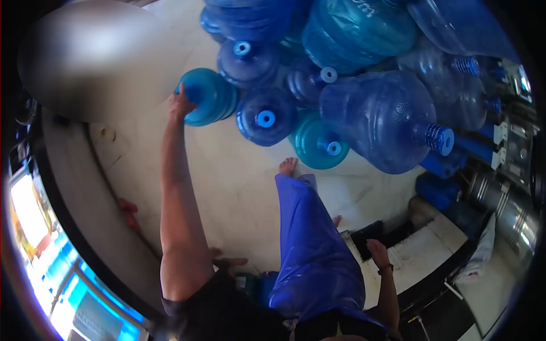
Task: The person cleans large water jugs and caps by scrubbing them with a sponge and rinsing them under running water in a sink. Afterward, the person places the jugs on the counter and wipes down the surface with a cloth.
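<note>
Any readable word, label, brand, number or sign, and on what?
Nothing is readable.
Large front bottle's neck seal: print too small.
Upper-right neck seal: print too small.
Big teal bottle at top: pale marks, too blurred.
Teal bottle at left hand: none visible.

You can read no words with certainty. Pale print rings the cap (438,138) of the big blue water jug (378,116) and a second cap (466,66) beyond it, too small for you to decipher; whitish script on the upper teal water jug (359,35) is illegible too.
</note>
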The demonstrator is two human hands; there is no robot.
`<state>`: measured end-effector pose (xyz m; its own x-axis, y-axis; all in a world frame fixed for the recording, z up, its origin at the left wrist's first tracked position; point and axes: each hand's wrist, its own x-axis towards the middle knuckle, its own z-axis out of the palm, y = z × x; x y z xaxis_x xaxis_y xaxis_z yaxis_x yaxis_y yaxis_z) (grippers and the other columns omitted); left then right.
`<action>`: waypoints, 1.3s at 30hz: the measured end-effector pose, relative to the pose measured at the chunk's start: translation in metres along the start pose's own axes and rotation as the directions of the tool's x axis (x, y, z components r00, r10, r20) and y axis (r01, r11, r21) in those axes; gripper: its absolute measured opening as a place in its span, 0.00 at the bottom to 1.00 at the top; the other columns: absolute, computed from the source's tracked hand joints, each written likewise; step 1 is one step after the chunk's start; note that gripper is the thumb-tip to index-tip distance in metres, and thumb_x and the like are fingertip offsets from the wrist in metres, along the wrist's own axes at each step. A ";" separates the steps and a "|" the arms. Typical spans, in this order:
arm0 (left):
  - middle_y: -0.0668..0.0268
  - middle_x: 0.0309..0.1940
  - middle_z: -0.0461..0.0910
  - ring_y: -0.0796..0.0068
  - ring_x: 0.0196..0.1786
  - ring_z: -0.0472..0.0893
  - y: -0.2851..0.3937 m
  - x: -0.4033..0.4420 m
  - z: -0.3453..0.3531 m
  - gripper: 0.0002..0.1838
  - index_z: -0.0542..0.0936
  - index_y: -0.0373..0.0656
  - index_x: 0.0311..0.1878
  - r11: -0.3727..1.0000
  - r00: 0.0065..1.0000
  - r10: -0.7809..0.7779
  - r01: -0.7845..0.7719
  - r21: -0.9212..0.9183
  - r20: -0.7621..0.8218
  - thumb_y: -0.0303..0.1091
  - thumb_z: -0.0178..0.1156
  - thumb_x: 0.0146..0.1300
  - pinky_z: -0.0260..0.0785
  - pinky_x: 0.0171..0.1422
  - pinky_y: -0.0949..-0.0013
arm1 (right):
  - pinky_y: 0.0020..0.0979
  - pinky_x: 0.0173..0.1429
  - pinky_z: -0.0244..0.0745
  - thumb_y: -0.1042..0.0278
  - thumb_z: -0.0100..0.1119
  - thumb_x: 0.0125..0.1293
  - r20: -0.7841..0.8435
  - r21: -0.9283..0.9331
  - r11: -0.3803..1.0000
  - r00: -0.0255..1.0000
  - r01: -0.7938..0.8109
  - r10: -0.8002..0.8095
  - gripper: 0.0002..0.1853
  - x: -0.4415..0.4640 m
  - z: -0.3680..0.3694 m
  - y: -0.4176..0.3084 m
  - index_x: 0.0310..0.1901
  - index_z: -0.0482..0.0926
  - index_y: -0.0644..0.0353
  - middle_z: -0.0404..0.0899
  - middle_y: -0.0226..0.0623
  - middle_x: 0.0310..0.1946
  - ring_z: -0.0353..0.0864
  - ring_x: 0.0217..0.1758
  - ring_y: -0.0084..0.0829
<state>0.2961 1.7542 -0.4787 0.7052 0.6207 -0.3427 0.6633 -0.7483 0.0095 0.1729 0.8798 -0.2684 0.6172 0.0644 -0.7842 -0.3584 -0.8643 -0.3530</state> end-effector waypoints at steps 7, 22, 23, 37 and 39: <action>0.41 0.55 0.80 0.41 0.55 0.82 -0.013 -0.038 0.060 0.42 0.68 0.42 0.68 0.995 0.997 -0.001 0.009 -0.103 0.077 0.52 0.68 0.54 0.79 0.55 0.48 | 0.36 0.55 0.79 0.57 0.59 0.71 0.003 -0.050 0.995 0.996 -0.084 0.084 0.17 -0.027 0.008 -0.014 0.53 0.83 0.61 0.87 0.45 0.46 0.87 0.50 0.38; 0.46 0.50 0.81 0.42 0.55 0.80 -0.005 -0.377 0.035 0.45 0.74 0.48 0.63 0.990 0.982 0.136 -0.139 0.018 0.135 0.61 0.72 0.43 0.74 0.57 0.42 | 0.37 0.69 0.71 0.61 0.61 0.72 -0.172 0.390 0.458 0.552 0.799 -0.816 0.20 -0.092 -0.052 -0.205 0.61 0.79 0.62 0.80 0.45 0.59 0.78 0.64 0.41; 0.46 0.51 0.81 0.41 0.55 0.81 0.018 -0.393 0.022 0.44 0.77 0.45 0.60 0.987 0.977 0.151 -0.159 0.038 0.148 0.60 0.74 0.40 0.75 0.59 0.43 | 0.39 0.71 0.69 0.61 0.62 0.72 -0.183 0.337 0.315 0.390 0.887 -0.902 0.21 -0.122 -0.066 -0.234 0.61 0.78 0.63 0.78 0.45 0.62 0.76 0.67 0.43; 0.43 0.46 0.84 0.40 0.50 0.83 0.345 -0.627 -0.076 0.28 0.82 0.40 0.49 0.774 0.781 0.611 -0.624 0.112 0.129 0.49 0.71 0.48 0.77 0.55 0.46 | 0.38 0.36 0.75 0.43 0.64 0.66 -0.172 0.496 -0.109 -0.025 0.861 -0.985 0.28 -0.429 -0.152 -0.162 0.31 0.84 0.68 0.84 0.44 0.24 0.83 0.30 0.34; 0.43 0.45 0.84 0.40 0.49 0.84 0.389 -0.657 -0.087 0.27 0.82 0.40 0.48 0.749 0.761 0.635 -0.649 0.134 0.134 0.49 0.70 0.48 0.77 0.54 0.46 | 0.36 0.33 0.73 0.69 0.66 0.57 -0.289 0.607 -0.300 -0.147 0.736 -0.946 0.09 -0.432 -0.160 -0.153 0.30 0.83 0.69 0.83 0.44 0.23 0.82 0.27 0.31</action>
<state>0.1130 1.0757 -0.1683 0.9243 -0.0342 -0.3802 0.0057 -0.9946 0.1033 0.0730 0.9041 0.2063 0.4507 0.6638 0.5968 0.1361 0.6097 -0.7809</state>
